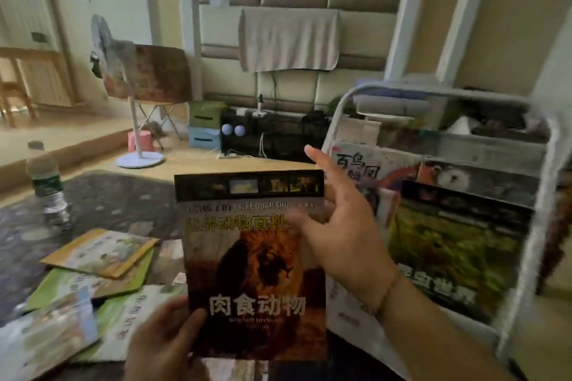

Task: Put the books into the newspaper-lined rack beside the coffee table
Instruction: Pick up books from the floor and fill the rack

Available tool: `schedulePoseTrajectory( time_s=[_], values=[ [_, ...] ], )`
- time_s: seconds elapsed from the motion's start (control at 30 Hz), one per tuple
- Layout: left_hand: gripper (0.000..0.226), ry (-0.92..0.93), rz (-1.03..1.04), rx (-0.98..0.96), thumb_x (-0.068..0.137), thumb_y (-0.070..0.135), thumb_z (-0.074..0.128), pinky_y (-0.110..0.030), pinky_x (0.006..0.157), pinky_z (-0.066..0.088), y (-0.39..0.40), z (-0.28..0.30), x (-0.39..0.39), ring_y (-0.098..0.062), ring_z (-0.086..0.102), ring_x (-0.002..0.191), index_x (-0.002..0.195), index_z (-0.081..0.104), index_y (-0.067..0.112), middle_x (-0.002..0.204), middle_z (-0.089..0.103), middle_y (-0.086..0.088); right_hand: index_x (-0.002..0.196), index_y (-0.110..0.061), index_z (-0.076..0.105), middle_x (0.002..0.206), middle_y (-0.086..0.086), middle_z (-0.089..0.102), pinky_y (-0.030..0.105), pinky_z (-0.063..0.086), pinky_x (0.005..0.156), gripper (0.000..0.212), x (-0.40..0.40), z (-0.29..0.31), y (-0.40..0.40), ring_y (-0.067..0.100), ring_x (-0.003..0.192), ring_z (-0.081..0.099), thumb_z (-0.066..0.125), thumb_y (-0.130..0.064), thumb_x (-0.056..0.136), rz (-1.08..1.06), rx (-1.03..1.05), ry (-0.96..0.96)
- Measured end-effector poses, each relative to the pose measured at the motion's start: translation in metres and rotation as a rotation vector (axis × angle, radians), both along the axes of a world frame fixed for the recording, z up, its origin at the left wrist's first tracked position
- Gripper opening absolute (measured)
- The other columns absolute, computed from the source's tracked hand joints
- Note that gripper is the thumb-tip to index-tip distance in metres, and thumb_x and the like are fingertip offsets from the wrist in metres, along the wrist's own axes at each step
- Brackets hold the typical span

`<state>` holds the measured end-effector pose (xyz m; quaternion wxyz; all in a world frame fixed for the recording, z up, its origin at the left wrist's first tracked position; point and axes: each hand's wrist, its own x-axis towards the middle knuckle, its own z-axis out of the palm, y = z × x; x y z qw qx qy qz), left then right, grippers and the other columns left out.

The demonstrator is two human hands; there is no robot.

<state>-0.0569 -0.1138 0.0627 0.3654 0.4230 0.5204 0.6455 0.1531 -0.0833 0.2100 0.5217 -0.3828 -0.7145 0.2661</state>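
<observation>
Left hand (pixel 161 340) under lion book (pixel 253 260)

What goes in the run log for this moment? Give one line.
left hand: grips lion book | right hand: thumb on book, fingers spread | rack: holds books | table: books left

Coffee table (pixel 130 201), lower left of frame: dark mottled top. On it: clear water bottle (pixel 46 182) upright at far left, overlapping spread of thin green and yellow picture books (pixel 99 260) at lower left. White rack (pixel 526 226) at right holds upright books (pixel 448 244), covers facing out.
</observation>
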Motion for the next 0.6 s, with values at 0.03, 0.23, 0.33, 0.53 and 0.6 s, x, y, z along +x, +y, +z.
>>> schedulePoseTrajectory(
  time_s=[0.03, 0.23, 0.33, 0.53, 0.6],
  values=[
    [0.039, -0.028, -0.026, 0.013, 0.081, -0.017, 0.063, -0.015, 0.052, 0.053, 0.007, 0.004, 0.019, 0.001, 0.064, 0.052, 0.072, 0.071, 0.020, 0.062, 0.073, 0.001, 0.136, -0.050, 0.041, 0.134, -0.015, 0.053, 0.038, 0.048, 0.103, 0.071, 0.017, 0.003, 0.001, 0.010, 0.125, 0.053, 0.071, -0.010, 0.086, -0.038, 0.012, -0.013],
    [0.037, -0.008, -0.240, 0.116, 0.082, -0.017, 0.061, -0.014, 0.054, 0.054, 0.044, 0.028, 0.117, -0.002, 0.066, 0.057, 0.078, 0.074, 0.018, 0.070, 0.075, -0.002, 0.130, -0.033, 0.049, 0.123, -0.013, 0.058, 0.024, 0.051, 0.093, 0.058, 0.107, 0.019, -0.006, 0.012, 0.102, 0.063, 0.074, -0.010, 0.083, -0.353, 0.116, -0.095],
    [0.033, 0.092, -0.284, 0.125, 0.084, -0.006, 0.068, -0.020, 0.062, 0.058, 0.066, 0.040, 0.154, -0.007, 0.070, 0.064, 0.080, 0.074, 0.026, 0.072, 0.076, -0.001, 0.130, -0.030, 0.047, 0.124, -0.012, 0.054, 0.000, 0.039, 0.082, 0.060, 0.145, 0.033, -0.009, -0.012, 0.096, 0.055, 0.075, -0.009, 0.081, -0.486, 0.164, -0.165],
    [0.025, 0.290, -0.295, 0.234, 0.082, 0.007, 0.075, -0.015, 0.061, 0.057, 0.102, 0.078, 0.216, 0.004, 0.069, 0.070, 0.090, 0.068, 0.030, 0.074, 0.073, 0.013, 0.130, -0.031, 0.046, 0.123, -0.010, 0.055, 0.020, 0.045, 0.100, 0.063, 0.199, 0.058, 0.003, 0.008, 0.113, 0.053, 0.076, -0.010, 0.079, -0.656, 0.220, -0.279],
    [0.025, 0.334, -0.282, 0.234, 0.081, 0.011, 0.077, -0.009, 0.057, 0.053, 0.111, 0.081, 0.227, 0.008, 0.067, 0.071, 0.099, 0.068, 0.024, 0.080, 0.070, 0.012, 0.130, -0.031, 0.046, 0.123, -0.008, 0.057, 0.036, 0.049, 0.100, 0.062, 0.210, 0.059, 0.011, 0.011, 0.115, 0.054, 0.077, -0.013, 0.079, -0.717, 0.249, -0.360]
  ],
)
